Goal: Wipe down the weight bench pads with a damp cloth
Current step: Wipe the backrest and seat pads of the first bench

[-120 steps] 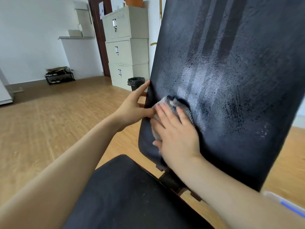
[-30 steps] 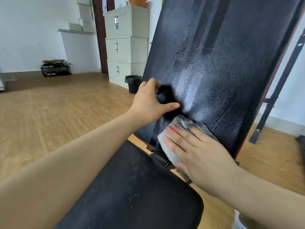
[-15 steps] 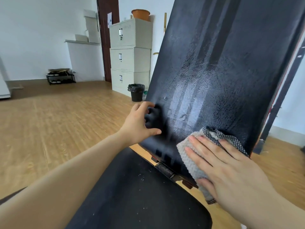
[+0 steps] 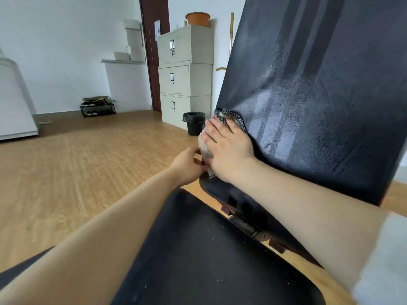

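The right hand [image 4: 228,150] lies flat, fingers straight, pressing the damp cloth [image 4: 230,117] onto the lower left edge of the back pad [image 4: 319,102]. The left hand [image 4: 188,165] curls round that edge just below. The cloth half overhangs the edge, so it could slip off and drop if the pressure eases.

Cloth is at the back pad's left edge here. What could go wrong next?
The cloth hangs past the edge of the back pad under the right hand, so it could slide off. The left hand appears to grip that edge just below, so the strip under it may go unwiped. On the seat pad, white specks could be missed.
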